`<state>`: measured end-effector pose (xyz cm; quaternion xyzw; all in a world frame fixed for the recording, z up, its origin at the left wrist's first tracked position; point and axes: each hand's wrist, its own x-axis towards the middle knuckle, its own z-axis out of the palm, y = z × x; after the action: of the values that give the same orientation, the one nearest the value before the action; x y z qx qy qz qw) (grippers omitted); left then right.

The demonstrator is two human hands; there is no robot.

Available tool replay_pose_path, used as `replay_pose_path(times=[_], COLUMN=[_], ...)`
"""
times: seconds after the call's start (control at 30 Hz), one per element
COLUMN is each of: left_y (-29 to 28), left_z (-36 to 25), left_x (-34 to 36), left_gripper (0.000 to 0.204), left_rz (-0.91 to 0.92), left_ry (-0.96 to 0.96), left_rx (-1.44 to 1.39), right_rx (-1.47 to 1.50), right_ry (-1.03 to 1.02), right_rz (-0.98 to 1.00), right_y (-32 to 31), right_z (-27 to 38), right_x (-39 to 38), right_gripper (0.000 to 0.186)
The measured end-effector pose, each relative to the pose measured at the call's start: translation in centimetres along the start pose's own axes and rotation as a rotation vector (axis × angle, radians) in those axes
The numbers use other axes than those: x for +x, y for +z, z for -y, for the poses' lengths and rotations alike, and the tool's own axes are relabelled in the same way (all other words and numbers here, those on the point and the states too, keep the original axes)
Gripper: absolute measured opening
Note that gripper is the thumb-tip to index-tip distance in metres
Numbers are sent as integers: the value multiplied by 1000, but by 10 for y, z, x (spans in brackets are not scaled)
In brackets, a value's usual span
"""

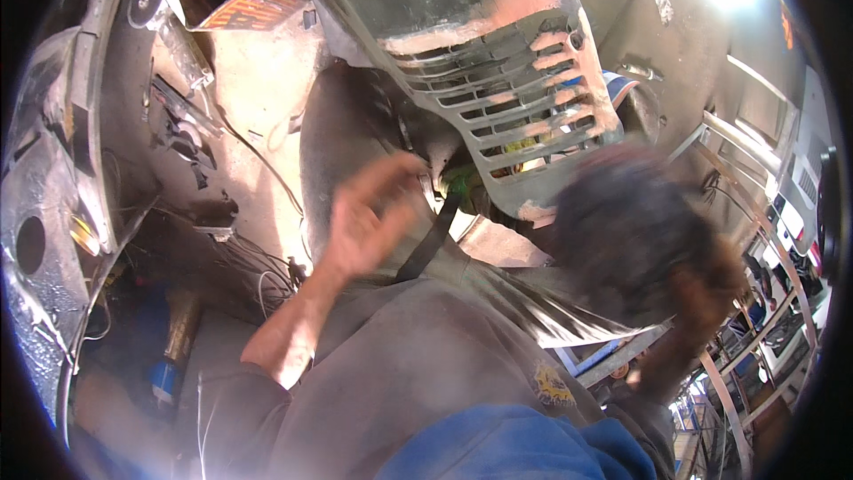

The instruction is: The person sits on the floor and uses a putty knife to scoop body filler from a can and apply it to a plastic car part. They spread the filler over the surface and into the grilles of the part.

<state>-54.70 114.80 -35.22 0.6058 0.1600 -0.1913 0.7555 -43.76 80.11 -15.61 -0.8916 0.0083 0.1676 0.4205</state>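
My left hand [369, 218] is raised over my lap, a little blurred, with its fingers spread and nothing seen in them. Beyond it, a grey panel [506, 62] with rows of slots and pinkish patches lies aslant across the upper middle. My right hand [702, 289], smeared by motion, grips a dark rounded thing [617, 227] close to the panel's lower right end. Its kind cannot be made out. A dark strap [431, 244] hangs between my left hand and the panel.
At the upper left are an open box [253, 9] and an angle grinder [182, 49], with a cable [267, 169] along the floor. A metal body panel [84, 124] stands at the left edge. Metal frames [755, 222] stand on the right.
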Motion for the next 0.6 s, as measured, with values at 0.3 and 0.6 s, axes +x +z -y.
replay_pose_path(times=[0.3, 0.6], left_y=[35, 16], left_z=[-55, 17], left_x=[-24, 35], left_gripper=[53, 40], left_rz=[99, -176], left_ry=[-448, -317], left_rx=[-823, -775], right_rx=[-135, -511], right_ry=[-207, -439], right_rz=[408, 365], right_y=[169, 180], right_z=[52, 27], right_x=[9, 94], right_gripper=[61, 36])
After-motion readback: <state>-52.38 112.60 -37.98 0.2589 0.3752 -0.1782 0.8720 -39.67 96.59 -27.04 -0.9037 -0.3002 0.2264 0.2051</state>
